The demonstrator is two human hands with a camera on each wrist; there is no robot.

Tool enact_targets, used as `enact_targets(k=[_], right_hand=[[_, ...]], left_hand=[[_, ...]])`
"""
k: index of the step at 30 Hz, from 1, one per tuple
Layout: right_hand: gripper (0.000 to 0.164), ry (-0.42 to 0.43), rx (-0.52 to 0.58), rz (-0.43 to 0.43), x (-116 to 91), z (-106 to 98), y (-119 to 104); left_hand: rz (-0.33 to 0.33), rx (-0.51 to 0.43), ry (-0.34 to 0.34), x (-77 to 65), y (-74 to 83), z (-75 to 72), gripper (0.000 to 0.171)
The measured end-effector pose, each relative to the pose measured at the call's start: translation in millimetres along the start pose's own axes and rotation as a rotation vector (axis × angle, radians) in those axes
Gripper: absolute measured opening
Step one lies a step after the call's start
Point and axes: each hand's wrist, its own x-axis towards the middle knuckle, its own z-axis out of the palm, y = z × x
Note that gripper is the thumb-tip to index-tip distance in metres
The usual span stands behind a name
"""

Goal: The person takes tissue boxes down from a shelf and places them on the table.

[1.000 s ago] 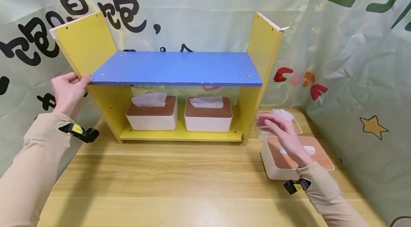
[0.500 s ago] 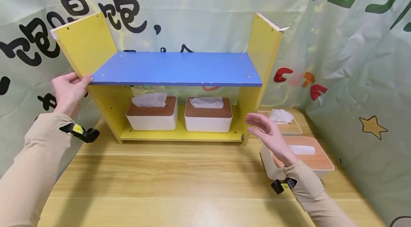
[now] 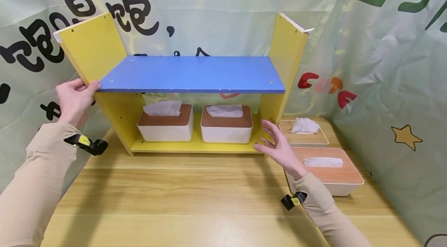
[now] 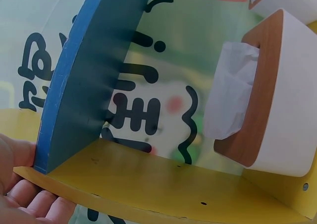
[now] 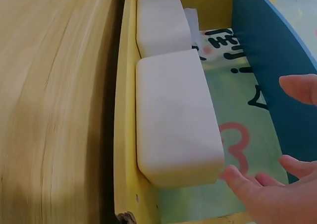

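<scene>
Left hand (image 3: 75,100) is gripping the shelf (image 3: 195,73) at 9 o'clock, two tissue boxes (image 3: 167,133) are sitting inside around 7, right hand (image 3: 279,150) is hovering empty, fingers spread, at 4, two more boxes (image 3: 336,177) are waiting outside, so I'm guessing halfway.

head view: bright, even light | wood-grain tabletop (image 3: 195,196): pale glare front centre, soft shadows both sides | wrist views: dimmer | blue shelf board (image 4: 89,85): underside shaded, edge bowed by lens
</scene>
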Motion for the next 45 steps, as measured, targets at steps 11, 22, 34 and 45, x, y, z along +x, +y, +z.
enact_targets(k=[11, 22, 34, 45], right_hand=[[0.094, 0.004, 0.027, 0.013, 20.0, 17.1, 10.5], [0.113, -0.004, -0.061, 0.090, 48.1, 24.0, 31.4], [0.124, 0.017, -0.063, 0.104, 80.2, 25.9, 56.5], [0.126, 0.043, 0.006, 0.103, 93.3, 27.6, 75.0]], left_hand=[[-0.002, 0.025, 0.021, -0.9, 1.4, 0.6, 0.062], [-0.001, 0.017, 0.013, -2.8, -1.1, 0.7, 0.063], [0.005, -0.006, 0.022, -2.7, 0.4, 0.4, 0.062], [0.002, -0.030, 0.020, -3.4, 2.3, 0.2, 0.054]])
